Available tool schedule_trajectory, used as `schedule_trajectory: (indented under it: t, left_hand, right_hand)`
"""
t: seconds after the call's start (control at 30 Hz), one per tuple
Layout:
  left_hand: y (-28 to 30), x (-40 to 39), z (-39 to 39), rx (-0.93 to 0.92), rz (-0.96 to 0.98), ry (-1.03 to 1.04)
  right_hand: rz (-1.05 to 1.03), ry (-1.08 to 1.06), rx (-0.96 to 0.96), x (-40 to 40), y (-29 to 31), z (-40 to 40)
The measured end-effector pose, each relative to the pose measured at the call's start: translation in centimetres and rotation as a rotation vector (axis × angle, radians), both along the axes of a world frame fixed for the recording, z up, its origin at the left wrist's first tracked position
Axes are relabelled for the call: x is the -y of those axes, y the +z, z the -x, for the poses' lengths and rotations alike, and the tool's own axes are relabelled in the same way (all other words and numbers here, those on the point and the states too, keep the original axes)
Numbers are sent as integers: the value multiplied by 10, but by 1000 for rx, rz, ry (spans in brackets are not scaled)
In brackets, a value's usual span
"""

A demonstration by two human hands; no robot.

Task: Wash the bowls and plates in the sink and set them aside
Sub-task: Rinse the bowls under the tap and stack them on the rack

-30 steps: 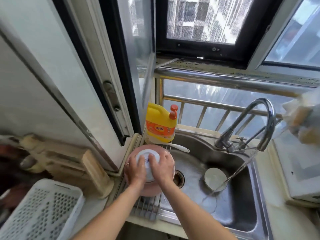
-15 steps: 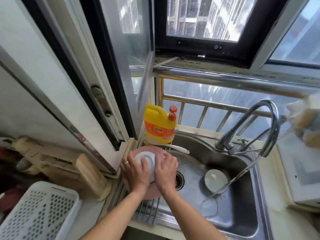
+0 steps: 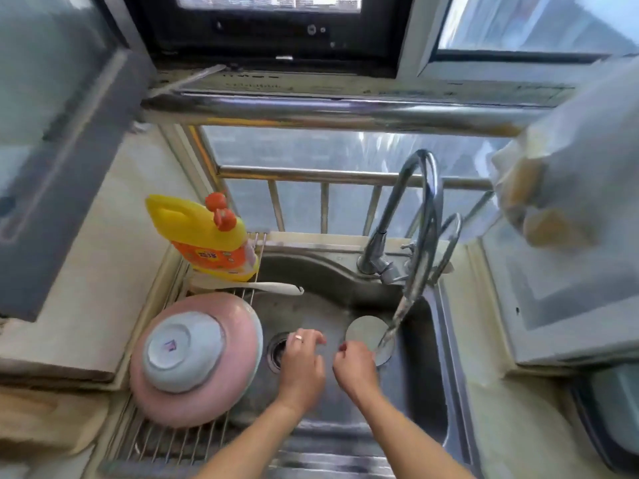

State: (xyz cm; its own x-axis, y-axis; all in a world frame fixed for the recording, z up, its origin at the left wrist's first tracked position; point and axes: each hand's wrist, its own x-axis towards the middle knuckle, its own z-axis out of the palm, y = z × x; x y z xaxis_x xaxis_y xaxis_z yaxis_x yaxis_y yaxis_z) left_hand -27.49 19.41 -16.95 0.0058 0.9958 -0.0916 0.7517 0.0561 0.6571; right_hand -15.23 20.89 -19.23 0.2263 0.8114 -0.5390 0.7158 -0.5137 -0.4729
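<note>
A white bowl lies upside down on an overturned pink plate, both on the wire rack over the sink's left side. Both my hands hover over the steel sink, holding nothing. My left hand is near the drain, fingers loosely curled, a ring on one finger. My right hand sits just right of it, beside a small round metal dish on the sink floor. Water runs from the tap onto that dish.
A yellow detergent bottle stands at the rack's far end, a white spoon lying in front of it. Marble counter lies left and right. A window rail crosses above, and a plastic bag hangs at the right.
Both hands let go of the white bowl on the pink plate and moved right over the sink. The camera tilted down.
</note>
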Motion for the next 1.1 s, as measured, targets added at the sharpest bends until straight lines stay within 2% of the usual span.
schedule_trajectory:
  t: [0.1, 0.23, 0.33, 0.4, 0.5, 0.57, 0.73, 0.83, 0.9, 0.97, 1.03, 1.1]
  left_hand:
    - [-41, -6, -27, 62, 359, 25]
    - [-75, -11, -51, 121, 682, 33]
    - [-102, -14, -61, 270, 836, 155]
    - [-109, -16, -68, 413, 906, 263]
    - [-107, -19, -77, 489, 976, 394]
    - [-105, -15, -77, 556, 1010, 484]
    - [-99, 1, -61, 732, 1081, 557]
    - [-90, 6, -57, 728, 1109, 566]
    - [-83, 9, -60, 657, 1012, 531]
    - [-80, 9, -60, 590, 867, 424]
    - [-76, 10, -59, 523, 716, 258]
    - [-64, 9, -56, 513, 636, 210]
  right_hand:
    - [117, 85, 34, -3, -23, -40]
    - [211, 478, 289, -4, -53, -66]
    - [140, 643, 442, -3, -67, -72]
    - [107, 727, 467, -5, -70, -70]
    - [92, 787, 368, -5, -67, -61]
    - [100, 777, 229, -1, -56, -55]
    - [112, 621, -103, 12, -31, -56]
    - [268, 501, -214, 15, -25, -61]
    - [355, 453, -192, 14, -24, -60]
    - [355, 389, -110, 10, -21, -56]
    - [284, 261, -127, 4, -12, -53]
    - [197, 215, -225, -1, -1, -46]
